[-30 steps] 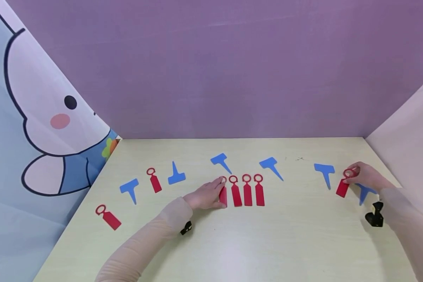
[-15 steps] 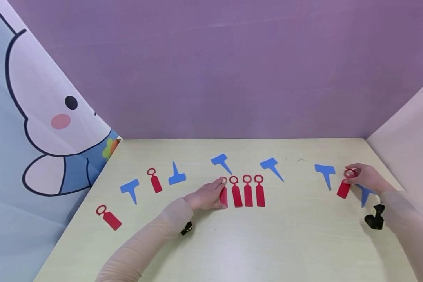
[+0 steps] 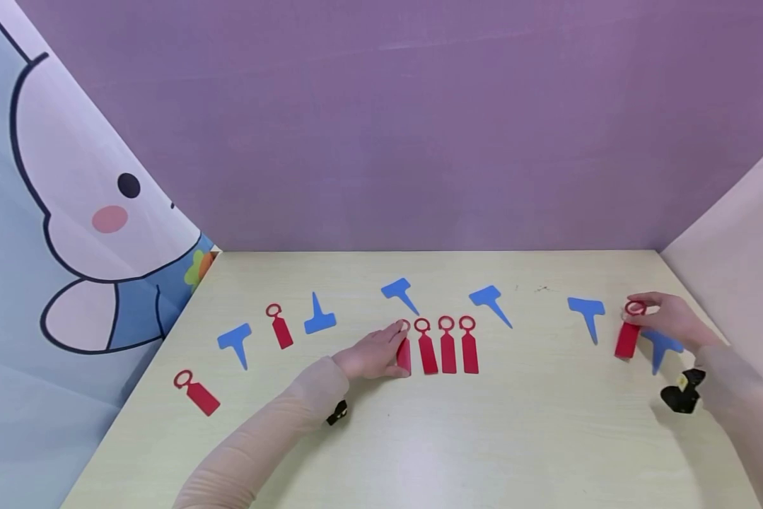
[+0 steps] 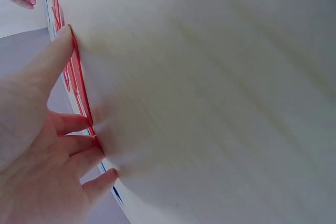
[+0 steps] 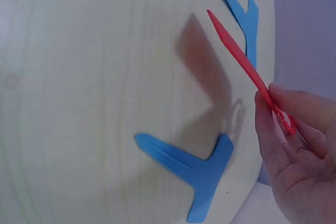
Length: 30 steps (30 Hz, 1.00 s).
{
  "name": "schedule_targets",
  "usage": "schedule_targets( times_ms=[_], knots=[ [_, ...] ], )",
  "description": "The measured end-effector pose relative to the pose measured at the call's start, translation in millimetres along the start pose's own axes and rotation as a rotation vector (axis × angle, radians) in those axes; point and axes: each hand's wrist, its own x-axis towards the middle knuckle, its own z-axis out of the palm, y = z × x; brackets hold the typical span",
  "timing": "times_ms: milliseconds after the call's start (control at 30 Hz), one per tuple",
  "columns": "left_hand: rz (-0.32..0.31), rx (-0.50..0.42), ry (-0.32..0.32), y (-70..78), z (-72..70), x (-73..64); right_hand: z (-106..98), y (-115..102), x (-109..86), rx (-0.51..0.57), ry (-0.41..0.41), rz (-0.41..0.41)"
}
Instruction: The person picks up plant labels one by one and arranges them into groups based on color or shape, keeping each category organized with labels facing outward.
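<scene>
In the head view my left hand point(image 3: 371, 352) spans a red plant tag point(image 3: 404, 359) on the table, thumb at its lower end and fingertips by its ring. The left wrist view shows the thumb and fingers along the edge of this red tag point(image 4: 79, 77). My right hand point(image 3: 667, 317) pinches another red plant tag point(image 3: 626, 341) near its ring. In the right wrist view that tag point(image 5: 239, 53) is raised, its shadow falling on the table. Under the right hand lies a blue T-shaped plant label point(image 3: 660, 348); a second blue label point(image 3: 587, 311) lies to its left.
Beside the left hand stands a row of red tags point(image 3: 447, 353). Two loose red tags point(image 3: 203, 398) lie at the left. Several blue T-shaped labels point(image 3: 319, 322) are scattered along the back of the table point(image 3: 483, 438). A purple backdrop point(image 3: 419, 141) rises behind.
My right hand has shifted slightly right with its red tag, which now hangs straighter. The left hand stays in place on its tag.
</scene>
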Motion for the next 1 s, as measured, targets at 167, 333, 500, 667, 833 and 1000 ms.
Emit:
schedule_targets(
  times_ms=[167, 333, 500, 667, 833, 1000],
  knots=[
    [-0.001, 0.003, 0.001, 0.5, -0.5, 0.0, -5.2, -7.8, -2.9, -0.007, 0.001, -0.02],
    [-0.003, -0.001, -0.003, 0.5, -0.7, 0.0, -5.7, -18.6, -2.5, -0.001, -0.009, -0.033],
    [0.001, 0.004, -0.003, -0.3, 0.6, 0.9, -3.4, -35.0, -1.3, 0.028, -0.016, -0.031],
    [-0.003, 0.001, -0.006, 0.2, 0.1, 0.4, 0.3, -49.6, 1.1, 0.068, -0.041, -0.027],
    [-0.012, -0.004, -0.015, 0.8, -0.4, -0.6, 6.0, -63.1, 3.7, 0.104, -0.07, -0.039],
    [-0.011, -0.004, -0.017, 0.6, -0.4, -0.7, 11.9, -75.3, 5.2, 0.129, -0.067, -0.069]
  ],
)
